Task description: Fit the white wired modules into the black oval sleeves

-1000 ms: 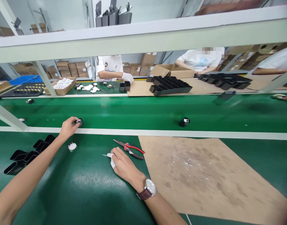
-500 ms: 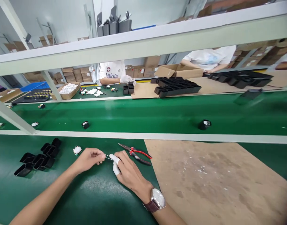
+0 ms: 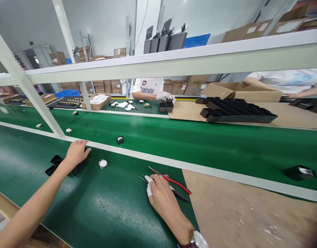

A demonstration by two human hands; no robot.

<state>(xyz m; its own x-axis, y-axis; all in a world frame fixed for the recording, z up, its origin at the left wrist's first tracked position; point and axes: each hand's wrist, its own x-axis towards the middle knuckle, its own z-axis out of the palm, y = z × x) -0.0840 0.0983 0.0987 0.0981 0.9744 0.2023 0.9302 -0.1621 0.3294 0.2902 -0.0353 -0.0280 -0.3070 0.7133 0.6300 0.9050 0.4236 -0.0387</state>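
Observation:
My left hand (image 3: 77, 152) reaches over the group of black oval sleeves (image 3: 51, 169), thumb and fingers apart, with nothing visible in it. Some of the sleeves are hidden behind that hand and forearm. Between my hands lies a small round white part on a green circuit board (image 3: 102, 163). My right hand (image 3: 162, 194) wears white finger cots and is closed on tweezers (image 3: 142, 177), whose two thin metal tips point left. Just behind it, red-and-black long-nose pliers (image 3: 177, 185) rest on the green bench, partly covered by the hand.
A pale rail (image 3: 153, 159) separates my bench from the green belt (image 3: 158, 134), which carries a filled black sleeve (image 3: 120, 140) and another at right. Brown cardboard (image 3: 238, 206) covers the right side. Across the belt, a co-worker's gloved hand (image 3: 165, 96) is at black sleeves.
My left hand has left the tweezer tips and moved left to the black sleeves, its fingers opening. My right hand keeps the tweezers. The view has turned left.

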